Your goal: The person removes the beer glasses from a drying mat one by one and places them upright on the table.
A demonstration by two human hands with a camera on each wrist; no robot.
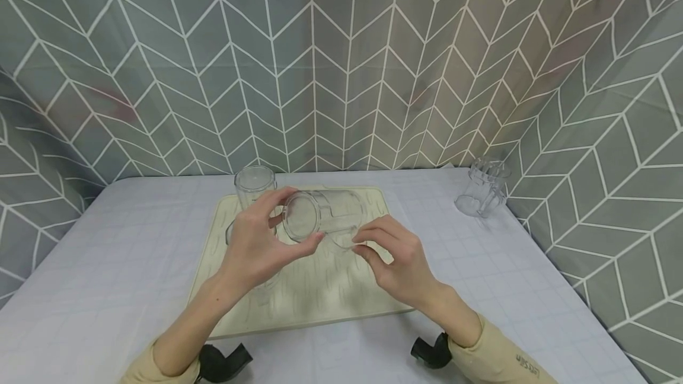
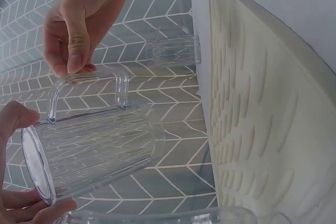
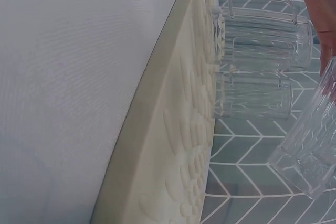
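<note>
A clear glass mug point(image 1: 341, 209) lies sideways in the air above a cream ribbed mat point(image 1: 320, 295). My left hand point(image 1: 261, 236) grips it round one circular end, thumb below and fingers above. With thumb and fingertips my right hand point(image 1: 392, 256) pinches the mug's handle, which shows clearly as a handle point(image 2: 89, 80) in the left wrist view. Behind my left hand, two more glass mugs stand on the mat: a larger-looking glass mug point(image 3: 265, 40) and a glass mug point(image 3: 254, 95) beside it, both partly hidden in the head view.
Another clear glass mug point(image 1: 482, 188) stands at the table's back right corner, by the curtain. The white tablecloth point(image 1: 512, 289) surrounds the mat. A grey patterned curtain point(image 1: 341, 64) closes off the back and sides. Black wrist mounts point(image 1: 224, 363) sit near both cuffs.
</note>
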